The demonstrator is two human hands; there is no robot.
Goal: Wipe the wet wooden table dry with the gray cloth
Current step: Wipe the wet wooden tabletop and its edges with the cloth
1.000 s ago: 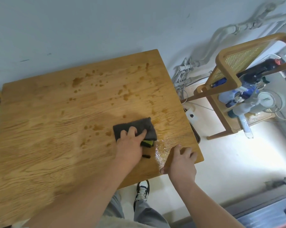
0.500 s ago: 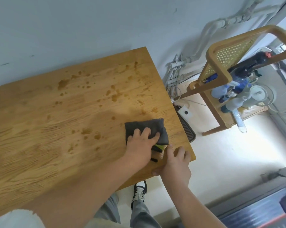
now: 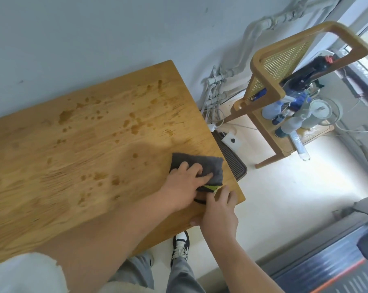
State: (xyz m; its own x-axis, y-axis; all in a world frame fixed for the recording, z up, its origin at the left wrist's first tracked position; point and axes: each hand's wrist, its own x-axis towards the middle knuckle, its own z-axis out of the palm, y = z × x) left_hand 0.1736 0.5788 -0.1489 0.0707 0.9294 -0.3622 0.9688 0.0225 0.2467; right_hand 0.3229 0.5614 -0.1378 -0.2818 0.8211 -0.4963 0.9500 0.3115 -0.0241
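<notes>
The gray cloth (image 3: 210,168) lies flat on the wooden worktop (image 3: 73,155) at its near right corner, just short of the right edge, with a yellow-green patch (image 3: 211,188) showing at its near side. The left hand (image 3: 183,187) presses down on the cloth, fingers spread and nearly straight, grasping nothing. The right hand (image 3: 219,212) rests released on the corner just nearer than the cloth, its fingers on top and its thumb at the near edge. Dark wet spots (image 3: 134,127) are scattered across the middle and far part of the worktop. To the right, on the pale floor, stands a wooden chair with a cane back (image 3: 284,62), with spray bottles (image 3: 293,123) on its seat. A sneaker (image 3: 179,246) shows below the near edge.
</notes>
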